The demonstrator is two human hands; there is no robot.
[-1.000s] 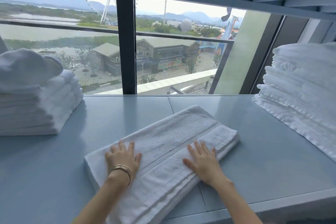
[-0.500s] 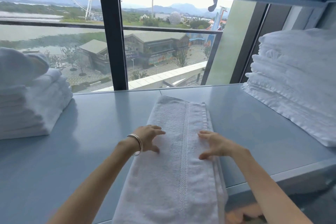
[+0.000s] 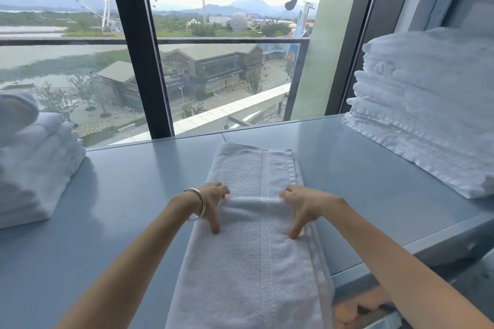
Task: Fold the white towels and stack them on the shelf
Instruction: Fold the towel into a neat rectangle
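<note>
Left stack [image 3: 40,168]: folded white towels, well to the left of the hands, pushed to the side of the shelf [image 3: 128,195], probably to leave the middle free for folding.
Left hand [image 3: 212,201]: bangle [image 3: 199,204] on the wrist. Fingers curled and thumb stretched back, pinching the towel's left edge at a raised cross crease.
Towel [image 3: 254,262]: lies lengthwise under and between both hands, its near end over the shelf's front lip. It looks ready to be halved.
Right hand [image 3: 300,207]: mirrors the left, pinching the right edge, likely so the fold stays square.
Right stack [image 3: 422,128]: a taller pile, well to the right of the hands.
</note>
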